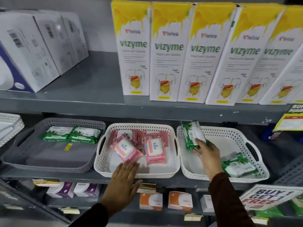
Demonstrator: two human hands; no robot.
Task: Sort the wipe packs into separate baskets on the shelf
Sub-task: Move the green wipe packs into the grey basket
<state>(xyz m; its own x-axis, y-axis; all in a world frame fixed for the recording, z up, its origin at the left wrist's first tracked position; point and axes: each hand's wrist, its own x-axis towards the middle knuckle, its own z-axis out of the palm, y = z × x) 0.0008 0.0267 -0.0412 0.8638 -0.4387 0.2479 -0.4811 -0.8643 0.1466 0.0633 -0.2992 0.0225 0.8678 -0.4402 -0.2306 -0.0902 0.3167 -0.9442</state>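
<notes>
Three baskets stand side by side on the middle shelf. The grey basket on the left holds two green wipe packs at its back. The middle white basket holds several pink kara packs. The right white basket holds a green pack near its front right. My right hand grips another green pack, held upright over the right basket's left rim. My left hand lies flat, fingers spread, on the middle basket's front rim, holding nothing.
Tall yellow-and-white Vizyme cartons and white boxes fill the shelf above. A white basket pokes in at far left. Below are small orange and purple boxes and a "buy 1 get 1 free" sign.
</notes>
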